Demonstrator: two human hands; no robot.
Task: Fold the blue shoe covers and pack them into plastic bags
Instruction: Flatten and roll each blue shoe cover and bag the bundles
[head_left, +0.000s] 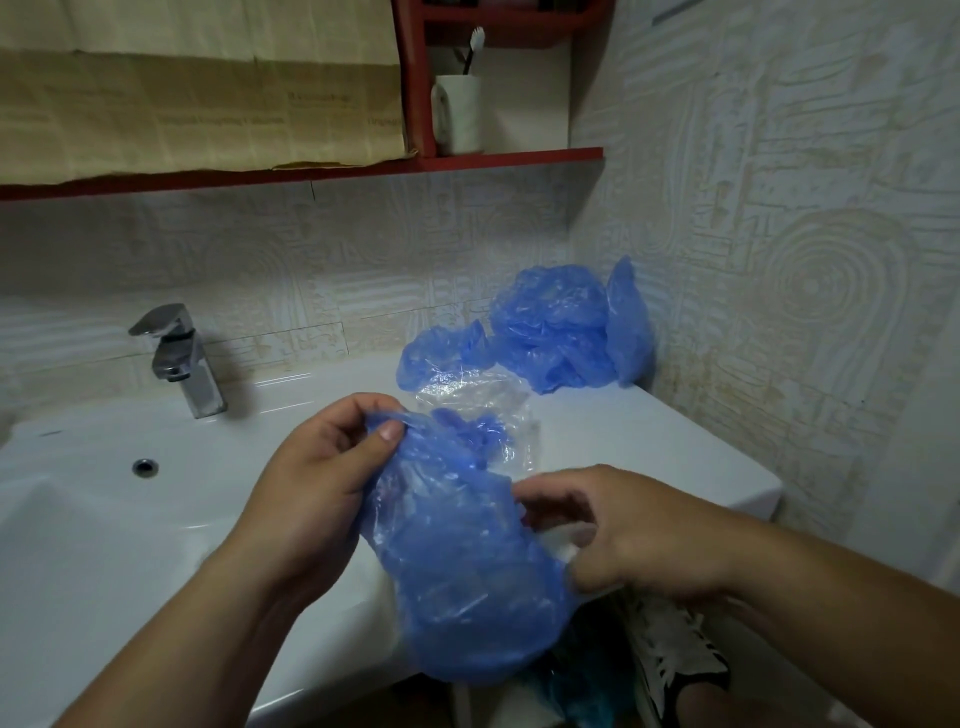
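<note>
A clear plastic bag stuffed with blue shoe covers (462, 561) hangs over the front edge of the white sink counter (649, 441). My left hand (317, 478) pinches the bag's top edge between thumb and fingers. My right hand (628, 525) grips the bag's right side, fingers curled into the plastic. Behind them a crumpled clear bag (483, 395) lies on the counter. A loose pile of blue shoe covers (561, 332) sits in the back right corner against the wall, with one more blue cover (441, 353) to its left.
A chrome faucet (182, 358) stands at the back left above the basin (104, 545). A red shelf (467, 161) overhead carries a white cup with a toothbrush (460, 109). Below the counter are more blue covers (587, 686) and a black and white shoe (675, 660).
</note>
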